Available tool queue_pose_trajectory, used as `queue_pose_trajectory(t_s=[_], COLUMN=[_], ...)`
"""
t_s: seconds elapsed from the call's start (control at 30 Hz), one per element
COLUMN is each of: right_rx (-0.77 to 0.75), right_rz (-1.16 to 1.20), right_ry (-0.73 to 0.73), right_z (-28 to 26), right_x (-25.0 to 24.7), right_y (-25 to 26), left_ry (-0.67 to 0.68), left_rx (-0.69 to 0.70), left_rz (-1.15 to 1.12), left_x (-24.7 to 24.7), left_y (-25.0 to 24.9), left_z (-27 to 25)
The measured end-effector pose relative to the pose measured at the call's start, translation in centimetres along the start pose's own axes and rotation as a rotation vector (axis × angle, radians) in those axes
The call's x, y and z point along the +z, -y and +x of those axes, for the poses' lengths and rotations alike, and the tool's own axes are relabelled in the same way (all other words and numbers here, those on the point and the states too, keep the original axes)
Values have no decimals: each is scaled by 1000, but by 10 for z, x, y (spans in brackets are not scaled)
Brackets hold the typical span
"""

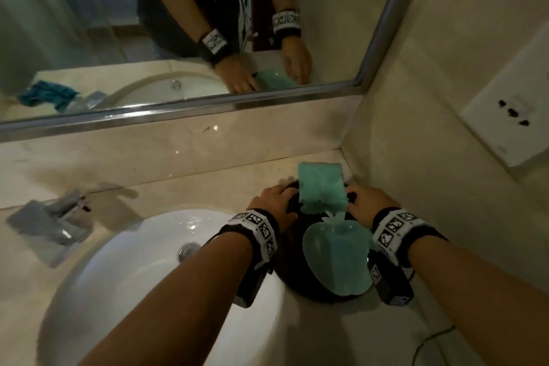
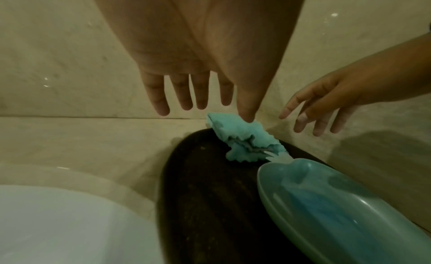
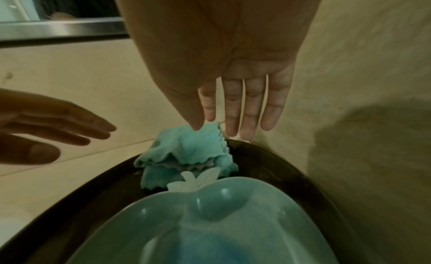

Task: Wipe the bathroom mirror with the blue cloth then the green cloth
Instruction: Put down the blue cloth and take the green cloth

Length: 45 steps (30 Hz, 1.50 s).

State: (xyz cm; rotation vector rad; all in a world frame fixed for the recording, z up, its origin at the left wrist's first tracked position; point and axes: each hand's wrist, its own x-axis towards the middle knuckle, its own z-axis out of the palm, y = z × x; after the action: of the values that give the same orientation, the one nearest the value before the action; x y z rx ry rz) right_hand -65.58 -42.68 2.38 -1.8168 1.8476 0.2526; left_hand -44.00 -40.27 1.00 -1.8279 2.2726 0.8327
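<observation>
A folded green cloth [image 1: 322,187] lies at the far end of a dark round tray [image 1: 289,276], in the counter's back right corner. My left hand [image 1: 279,196] is at the cloth's left edge and my right hand [image 1: 361,197] at its right edge. In the left wrist view the left hand [image 2: 191,94] hovers with straight spread fingers, thumb tip over the cloth [image 2: 245,139]. In the right wrist view the right hand [image 3: 233,111] is flat, fingertips just above the cloth [image 3: 186,148]. Neither hand grips anything. The blue cloth [image 1: 44,95] shows only as a reflection in the mirror [image 1: 148,24].
A pale green apple-shaped dish [image 1: 338,255] sits on the tray's near half. The white sink [image 1: 148,276] and chrome faucet [image 1: 56,217] lie to the left. The side wall with a socket plate [image 1: 511,116] stands close on the right.
</observation>
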Motion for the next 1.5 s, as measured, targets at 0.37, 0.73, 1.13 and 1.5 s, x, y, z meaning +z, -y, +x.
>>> queue_pose_trajectory(t_s=[0.37,0.73,1.13,1.5], right_rx=[1,-130,-375,-624], right_rz=[200,331,316,96], right_ry=[1,-188,-157,-362], right_z=[57,51,-27,-112], right_x=[24,18,-35,-46], right_y=[-12,-7,81,239], left_ry=[114,-110,-317,-543], left_rx=[-43,-31,39,-20], left_rz=[-127,-320,-275,-171], left_x=[24,3,-86,-147], left_y=[-16,-20,22,131], left_z=[75,60,-46,-198])
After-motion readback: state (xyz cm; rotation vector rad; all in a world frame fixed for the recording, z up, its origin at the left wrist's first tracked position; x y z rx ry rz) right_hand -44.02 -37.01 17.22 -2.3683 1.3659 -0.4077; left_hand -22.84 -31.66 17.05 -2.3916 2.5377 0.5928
